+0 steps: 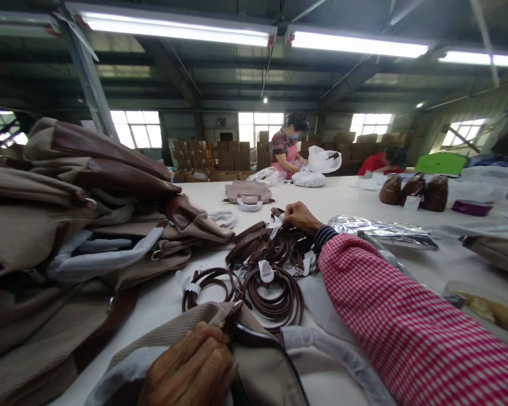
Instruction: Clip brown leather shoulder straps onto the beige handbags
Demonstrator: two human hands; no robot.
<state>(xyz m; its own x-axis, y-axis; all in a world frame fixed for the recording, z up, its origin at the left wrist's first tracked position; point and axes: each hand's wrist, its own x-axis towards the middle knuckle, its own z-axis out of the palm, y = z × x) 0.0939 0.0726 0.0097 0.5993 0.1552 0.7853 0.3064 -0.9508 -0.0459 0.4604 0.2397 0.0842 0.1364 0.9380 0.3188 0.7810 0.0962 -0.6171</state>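
Close to me at the bottom lies a beige handbag [271, 366] with its zipper open and its handles wrapped in white. My left hand [190, 366] is closed on the bag's edge beside the zipper. Farther out, my right hand [301, 217] pinches a coiled brown strap [278, 213] with white wrapping, at the back of a pile of such straps [254, 248]. Two more coils, a left one [209, 285] and a right one [275, 296], lie between the pile and the bag.
Stacked beige and brown handbags [88, 169] rise on the left. Another bag [248, 192] lies farther along the white table [203, 194]. Clear plastic packets [381, 228] and several brown pouches [414, 192] are on the right. Two co-workers sit or stand beyond, one handling plastic bags [322, 160].
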